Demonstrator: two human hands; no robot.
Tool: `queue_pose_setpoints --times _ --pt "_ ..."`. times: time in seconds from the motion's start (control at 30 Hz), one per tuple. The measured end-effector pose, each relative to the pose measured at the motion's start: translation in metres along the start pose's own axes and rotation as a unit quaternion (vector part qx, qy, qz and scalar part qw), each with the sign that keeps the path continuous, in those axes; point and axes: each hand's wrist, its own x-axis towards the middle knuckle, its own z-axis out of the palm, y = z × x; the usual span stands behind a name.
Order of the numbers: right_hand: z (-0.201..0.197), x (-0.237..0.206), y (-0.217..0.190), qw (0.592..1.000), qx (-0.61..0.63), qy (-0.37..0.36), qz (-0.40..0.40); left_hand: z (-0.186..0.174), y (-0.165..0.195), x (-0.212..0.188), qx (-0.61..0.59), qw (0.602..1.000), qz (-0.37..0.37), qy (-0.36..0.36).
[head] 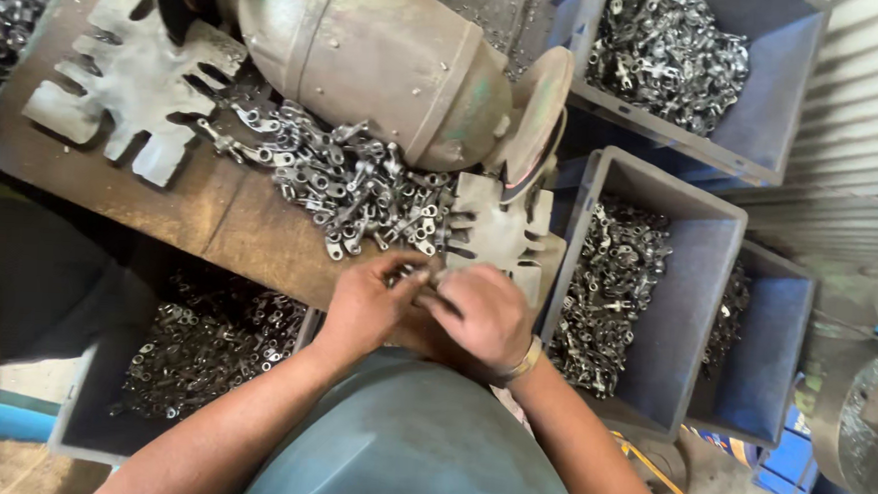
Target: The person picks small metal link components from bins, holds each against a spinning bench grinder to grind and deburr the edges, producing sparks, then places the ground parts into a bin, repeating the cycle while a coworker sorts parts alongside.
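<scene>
Metal part (420,273) — mostly hidden between both hands (426,311), shape unclear.

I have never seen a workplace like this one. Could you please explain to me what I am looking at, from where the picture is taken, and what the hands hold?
The picture comes from a camera worn on a person's head, looking down at their own two hands. The left hand and the right hand meet at the edge of a wooden bench and pinch a small metal part between the fingers. Just above them lies a pile of similar small metal parts. Behind the pile stands a big rounded motor with a grinding disc at its end. Two flat metal plates with slots lie on the bench, one far left, one near the disc. Blue-grey bins around the bench hold many more parts.
</scene>
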Motion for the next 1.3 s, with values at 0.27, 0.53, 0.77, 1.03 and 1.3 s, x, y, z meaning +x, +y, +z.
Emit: queue_pose_setpoints --times 0.27,0.53,0.77,1.03,1.3 --pt "0.029 0.050 0.013 0.998 0.008 -0.054 -0.014 -0.036 -0.015 -0.011 -0.200 0.979 -0.040 -0.009" --pt "0.033 0.029 0.004 0.977 0.081 -0.023 0.197 -0.034 -0.001 -0.022 -0.330 0.935 -0.125 0.024" --pt "0.016 0.002 0.008 0.789 0.488 -0.062 0.369 -0.029 0.012 -0.008 0.020 0.990 0.141 -0.019" --pt "-0.019 -0.020 0.008 0.940 0.234 -0.001 0.249 0.012 0.017 0.007 -0.102 0.991 -0.043 -0.073" --pt "-0.012 -0.023 0.036 0.975 -0.069 0.088 0.192 0.044 0.018 0.017 -0.101 0.985 -0.109 -0.090"
